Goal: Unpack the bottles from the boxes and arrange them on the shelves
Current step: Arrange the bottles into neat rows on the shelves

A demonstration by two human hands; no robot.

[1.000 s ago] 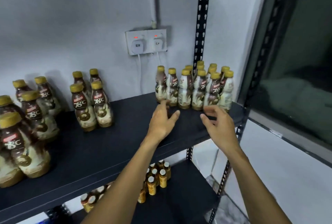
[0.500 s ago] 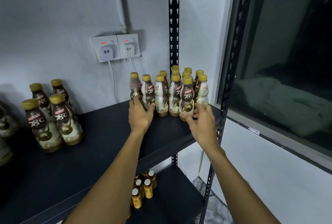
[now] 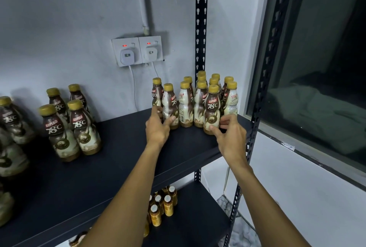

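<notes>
Several brown-and-cream coffee bottles with gold caps stand bunched at the back right corner of the black shelf (image 3: 118, 159). My left hand (image 3: 158, 127) grips the base of the front-left bottle (image 3: 170, 106) of that group, thumb on one side and fingers on the other. My right hand (image 3: 229, 133) pinches the base of the front-right bottle (image 3: 212, 108) between thumb and fingers. Both bottles stand upright on the shelf.
More of the same bottles (image 3: 69, 123) stand at the shelf's left. Small amber bottles (image 3: 164, 203) sit on the lower shelf. A double wall socket (image 3: 137, 51) with plugs is behind. A black upright post (image 3: 257, 108) and a dark window (image 3: 320, 80) are at right.
The view has swung right and drawn closer. Both hands moved forward from mid-shelf to the bottle group and have taken hold of the front bottles' bases.
</notes>
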